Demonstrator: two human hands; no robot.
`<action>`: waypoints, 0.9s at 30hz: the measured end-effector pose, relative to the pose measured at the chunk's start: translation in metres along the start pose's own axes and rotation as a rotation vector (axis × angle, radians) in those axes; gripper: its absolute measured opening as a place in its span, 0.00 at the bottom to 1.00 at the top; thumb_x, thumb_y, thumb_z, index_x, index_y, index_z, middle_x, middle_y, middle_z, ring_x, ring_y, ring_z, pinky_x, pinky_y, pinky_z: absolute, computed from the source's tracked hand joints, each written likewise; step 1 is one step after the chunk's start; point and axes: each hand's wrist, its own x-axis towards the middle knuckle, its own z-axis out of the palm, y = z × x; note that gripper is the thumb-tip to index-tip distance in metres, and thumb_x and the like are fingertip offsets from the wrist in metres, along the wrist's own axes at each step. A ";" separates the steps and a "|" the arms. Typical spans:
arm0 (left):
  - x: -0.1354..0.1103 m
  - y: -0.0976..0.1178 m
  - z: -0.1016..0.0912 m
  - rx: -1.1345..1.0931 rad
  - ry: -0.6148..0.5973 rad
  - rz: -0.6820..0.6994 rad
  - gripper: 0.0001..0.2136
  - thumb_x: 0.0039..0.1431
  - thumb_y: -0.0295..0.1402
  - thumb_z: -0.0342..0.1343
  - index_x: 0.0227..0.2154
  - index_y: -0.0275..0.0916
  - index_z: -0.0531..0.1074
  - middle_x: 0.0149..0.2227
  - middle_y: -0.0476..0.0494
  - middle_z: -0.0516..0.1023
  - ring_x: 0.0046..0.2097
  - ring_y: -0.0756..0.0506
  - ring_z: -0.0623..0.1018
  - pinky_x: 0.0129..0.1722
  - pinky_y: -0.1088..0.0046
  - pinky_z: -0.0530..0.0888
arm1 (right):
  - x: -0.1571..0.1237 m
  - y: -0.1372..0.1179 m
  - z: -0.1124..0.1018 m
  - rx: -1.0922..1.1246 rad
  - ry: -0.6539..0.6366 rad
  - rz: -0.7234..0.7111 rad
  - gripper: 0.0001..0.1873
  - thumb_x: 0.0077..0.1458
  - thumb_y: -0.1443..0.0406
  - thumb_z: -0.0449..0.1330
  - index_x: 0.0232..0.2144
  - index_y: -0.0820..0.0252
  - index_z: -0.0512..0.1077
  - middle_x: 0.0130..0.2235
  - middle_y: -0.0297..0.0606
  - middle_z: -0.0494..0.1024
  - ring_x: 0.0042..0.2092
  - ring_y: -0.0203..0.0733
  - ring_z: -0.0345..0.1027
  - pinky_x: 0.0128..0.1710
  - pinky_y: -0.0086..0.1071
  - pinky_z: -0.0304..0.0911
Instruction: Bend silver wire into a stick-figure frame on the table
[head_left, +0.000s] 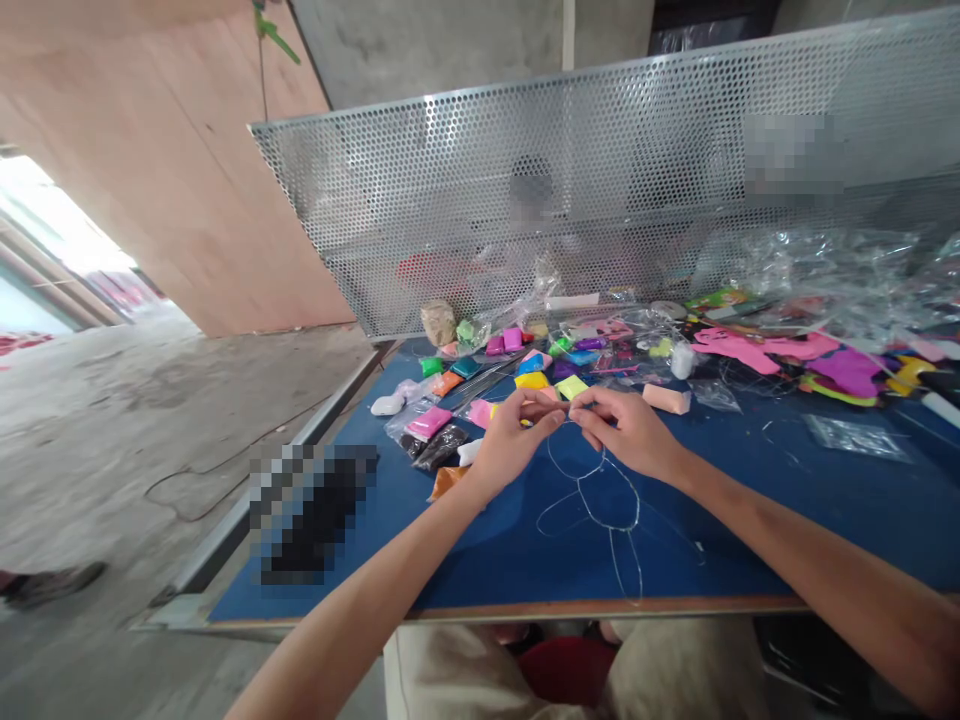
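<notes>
A thin silvery wire, bent into several loops around a central ring, hangs low over the blue tabletop. My left hand and my right hand meet above it, both pinching the wire between thumb and fingers. Their fingertips nearly touch, and the exact grip point is too small to make out. The lowest loop reaches toward the table's front edge. Just beyond my hands lie small packets of coloured clay, among them a yellow packet and a pale yellow-green packet.
A perforated metal panel stands behind the blue table. Clear plastic bags and pink pieces crowd the back right. At left are a pink packet and a blurred dark object. A peach roll lies beside my right hand.
</notes>
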 end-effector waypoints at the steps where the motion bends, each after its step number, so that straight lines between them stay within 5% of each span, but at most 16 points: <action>1: 0.000 -0.001 0.000 -0.054 0.010 -0.007 0.13 0.56 0.37 0.63 0.40 0.39 0.70 0.43 0.42 0.80 0.46 0.44 0.78 0.43 0.71 0.70 | 0.000 0.000 0.000 0.006 0.000 0.002 0.12 0.64 0.56 0.53 0.37 0.57 0.70 0.19 0.28 0.70 0.20 0.34 0.62 0.23 0.27 0.57; 5: 0.002 -0.002 0.000 -0.130 -0.014 -0.078 0.18 0.55 0.39 0.63 0.47 0.38 0.72 0.44 0.40 0.81 0.46 0.43 0.78 0.47 0.67 0.71 | 0.001 -0.001 0.001 -0.006 0.043 -0.021 0.12 0.65 0.57 0.52 0.37 0.57 0.70 0.19 0.28 0.71 0.20 0.34 0.63 0.24 0.27 0.57; 11: 0.001 -0.001 -0.003 -0.086 -0.035 -0.222 0.18 0.55 0.44 0.62 0.44 0.37 0.78 0.40 0.41 0.82 0.38 0.46 0.76 0.39 0.71 0.70 | 0.000 0.000 -0.001 -0.097 0.093 -0.074 0.11 0.65 0.58 0.52 0.37 0.57 0.70 0.20 0.28 0.73 0.22 0.34 0.65 0.25 0.28 0.58; 15: 0.000 -0.002 -0.005 -0.126 -0.163 -0.332 0.17 0.56 0.45 0.61 0.41 0.37 0.80 0.43 0.39 0.81 0.38 0.47 0.75 0.35 0.72 0.68 | -0.001 0.002 -0.002 -0.096 0.073 -0.080 0.11 0.65 0.58 0.52 0.38 0.56 0.71 0.21 0.29 0.73 0.23 0.35 0.66 0.26 0.28 0.59; 27: -0.004 -0.010 0.011 -0.425 -0.079 -0.272 0.16 0.52 0.40 0.66 0.41 0.39 0.77 0.40 0.43 0.77 0.36 0.51 0.73 0.35 0.76 0.68 | -0.002 0.000 0.000 0.069 0.093 -0.037 0.09 0.63 0.57 0.55 0.40 0.56 0.68 0.19 0.27 0.70 0.21 0.34 0.63 0.24 0.27 0.57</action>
